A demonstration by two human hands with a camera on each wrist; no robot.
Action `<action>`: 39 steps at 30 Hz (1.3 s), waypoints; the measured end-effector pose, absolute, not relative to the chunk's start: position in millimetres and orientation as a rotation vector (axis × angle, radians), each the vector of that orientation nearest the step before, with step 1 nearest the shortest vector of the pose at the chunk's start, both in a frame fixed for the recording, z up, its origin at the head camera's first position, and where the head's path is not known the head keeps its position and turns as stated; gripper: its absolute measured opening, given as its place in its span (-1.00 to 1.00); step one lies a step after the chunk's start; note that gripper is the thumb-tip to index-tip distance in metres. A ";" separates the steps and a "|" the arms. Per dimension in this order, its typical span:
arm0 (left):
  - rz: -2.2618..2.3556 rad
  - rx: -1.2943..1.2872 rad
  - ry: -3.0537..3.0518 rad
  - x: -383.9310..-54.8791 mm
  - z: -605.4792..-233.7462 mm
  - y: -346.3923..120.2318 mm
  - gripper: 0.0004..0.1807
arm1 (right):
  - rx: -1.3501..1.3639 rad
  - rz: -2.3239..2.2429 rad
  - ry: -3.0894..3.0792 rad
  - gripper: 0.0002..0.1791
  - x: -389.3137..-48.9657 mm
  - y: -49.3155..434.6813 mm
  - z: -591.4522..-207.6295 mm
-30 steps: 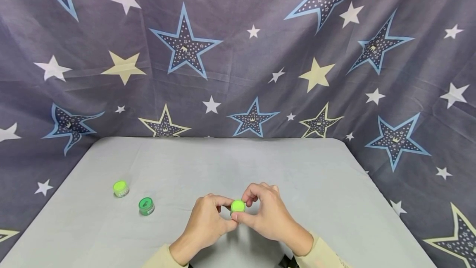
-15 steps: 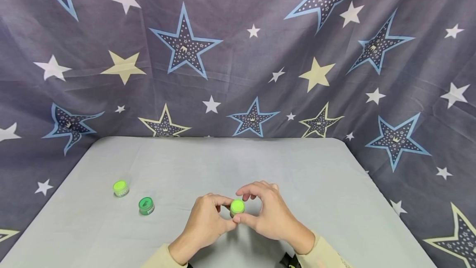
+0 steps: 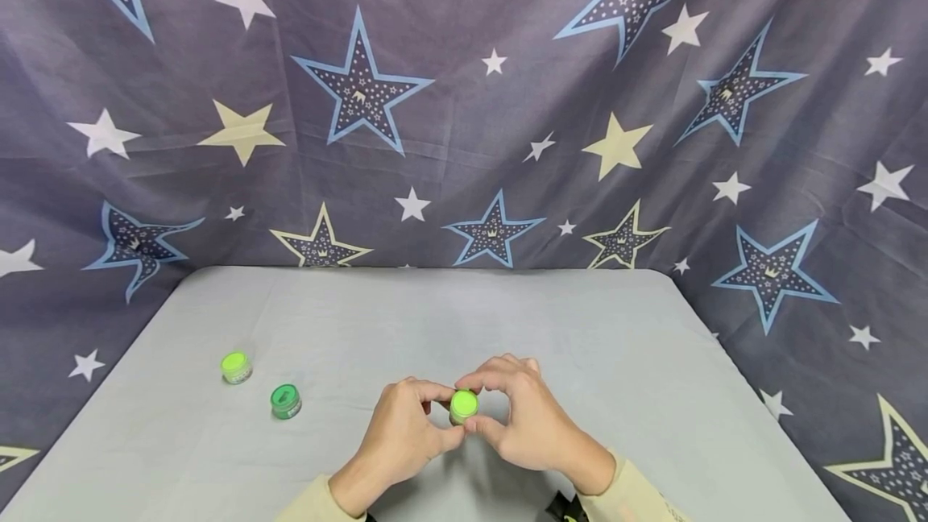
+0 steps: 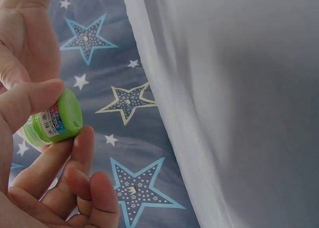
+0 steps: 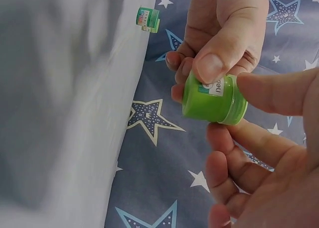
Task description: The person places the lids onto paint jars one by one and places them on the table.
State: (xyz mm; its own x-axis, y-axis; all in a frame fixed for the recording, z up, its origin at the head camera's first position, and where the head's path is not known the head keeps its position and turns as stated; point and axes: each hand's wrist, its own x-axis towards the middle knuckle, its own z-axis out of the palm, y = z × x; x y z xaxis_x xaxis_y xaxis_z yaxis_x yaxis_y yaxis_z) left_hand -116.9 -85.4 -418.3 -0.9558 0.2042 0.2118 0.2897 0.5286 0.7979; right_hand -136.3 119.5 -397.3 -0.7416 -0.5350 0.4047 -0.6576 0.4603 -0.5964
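A small light green paint jar (image 3: pixel 464 404) is between both hands in front of the body, its bright lid up. My left hand (image 3: pixel 408 428) pinches the jar's body between thumb and fingers; in the left wrist view the thumb lies over its printed label. My right hand (image 3: pixel 528 416) has its thumb and fingertips around the lid end, seen in the right wrist view with the thumb (image 5: pixel 274 92) on one side and fingers on the other. Another light green jar (image 3: pixel 236 368) and a darker green jar (image 3: pixel 286 402) stand on the table to the left.
The table (image 3: pixel 616 345) has a pale grey cloth. Behind it and along the sides hangs a dark curtain (image 3: pixel 464 127) printed with stars. A black object (image 3: pixel 564 508) shows by the right sleeve (image 3: pixel 625 494).
The right hand's fingers spread away from the lid half a second ago and have come back around it. The left hand and the two standing jars have hardly moved.
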 end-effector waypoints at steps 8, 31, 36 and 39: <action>-1.422 -0.412 -2.672 -116.7 -420.2 -84.8 -0.75 | 1.047 1.144 -2.524 -0.61 -136.0 119.2 -399.2; -1.374 -0.404 -2.630 -115.9 -417.8 -84.3 -0.70 | 0.906 1.090 -2.501 -0.62 -133.4 113.5 -400.5; -1.362 -0.393 -2.627 -115.6 -417.6 -83.8 -0.70 | 0.854 1.103 -2.498 -0.59 -132.4 111.7 -402.3; -1.355 -0.394 -2.625 -115.2 -417.5 -83.9 -0.70 | 0.837 1.102 -2.496 -0.57 -132.5 111.1 -403.5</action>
